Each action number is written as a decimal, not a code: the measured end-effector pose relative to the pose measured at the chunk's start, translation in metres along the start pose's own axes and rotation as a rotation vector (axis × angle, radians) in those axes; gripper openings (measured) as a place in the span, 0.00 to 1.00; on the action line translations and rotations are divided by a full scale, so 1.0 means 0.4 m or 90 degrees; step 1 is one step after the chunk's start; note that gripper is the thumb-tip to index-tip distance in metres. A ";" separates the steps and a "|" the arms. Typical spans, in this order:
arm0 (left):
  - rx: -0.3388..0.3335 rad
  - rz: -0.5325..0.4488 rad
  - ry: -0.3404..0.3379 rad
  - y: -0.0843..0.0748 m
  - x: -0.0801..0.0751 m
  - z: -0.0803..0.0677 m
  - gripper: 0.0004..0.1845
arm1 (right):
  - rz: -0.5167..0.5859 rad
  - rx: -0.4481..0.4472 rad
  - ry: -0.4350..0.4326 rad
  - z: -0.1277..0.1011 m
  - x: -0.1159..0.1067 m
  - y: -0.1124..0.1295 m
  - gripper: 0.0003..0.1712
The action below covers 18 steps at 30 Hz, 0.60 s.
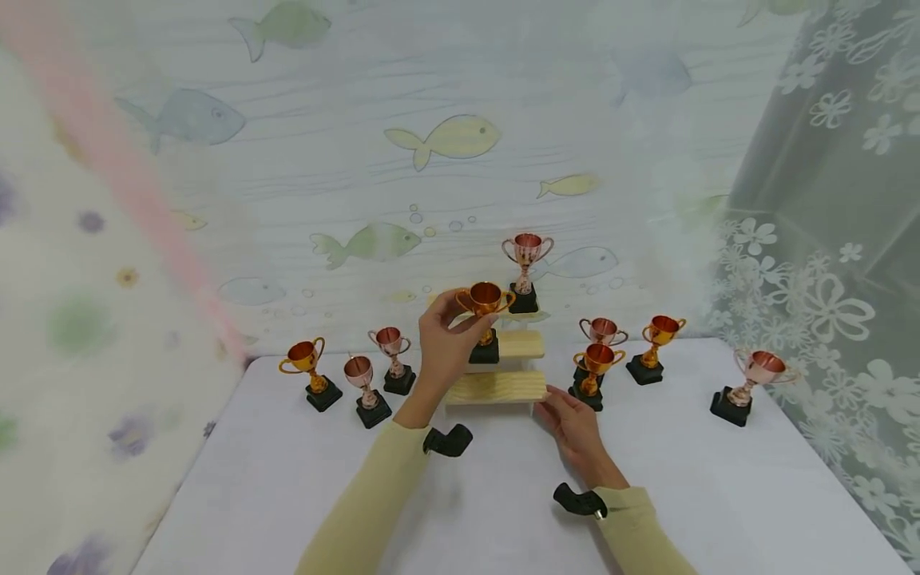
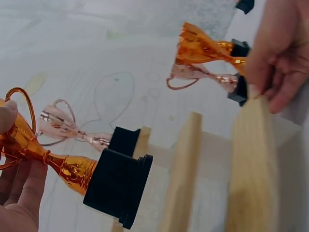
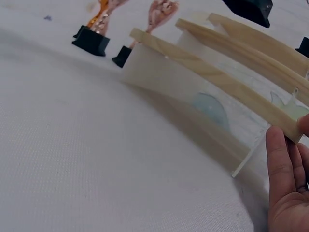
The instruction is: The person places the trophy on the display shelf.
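Left hand gripping shiny orange-gold plastic trophy cup at tiered wooden step stand's middle step; rose-gold trophy already atop; right hand open, steadying bottom step; seven trophies unplaced.

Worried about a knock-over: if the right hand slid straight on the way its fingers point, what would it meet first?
Probably the lowest wooden step, which the right hand already touches at its end; depth beyond is unclear.
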<state>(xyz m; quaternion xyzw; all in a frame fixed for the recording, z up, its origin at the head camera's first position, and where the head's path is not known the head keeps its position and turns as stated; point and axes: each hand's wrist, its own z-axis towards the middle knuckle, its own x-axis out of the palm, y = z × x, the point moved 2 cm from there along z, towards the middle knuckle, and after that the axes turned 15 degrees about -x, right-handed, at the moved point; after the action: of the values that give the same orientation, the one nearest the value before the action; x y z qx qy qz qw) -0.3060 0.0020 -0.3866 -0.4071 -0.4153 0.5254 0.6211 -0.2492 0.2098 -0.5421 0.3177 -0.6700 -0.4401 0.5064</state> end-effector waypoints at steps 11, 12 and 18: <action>-0.003 0.021 -0.030 -0.020 0.043 0.154 0.22 | -0.009 0.000 -0.005 -0.006 -0.004 -0.008 0.26; -0.005 0.020 -0.034 -0.020 0.044 0.163 0.22 | -0.008 -0.001 -0.008 -0.005 -0.004 -0.008 0.26; -0.024 0.016 -0.066 -0.009 0.044 0.199 0.22 | -0.010 -0.008 -0.004 -0.001 0.001 -0.005 0.26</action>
<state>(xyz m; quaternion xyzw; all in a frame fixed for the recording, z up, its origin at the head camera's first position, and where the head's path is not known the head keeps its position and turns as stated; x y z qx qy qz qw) -0.3781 0.0247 -0.3558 -0.3959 -0.4517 0.5455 0.5845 -0.2491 0.2084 -0.5438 0.3183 -0.6661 -0.4492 0.5032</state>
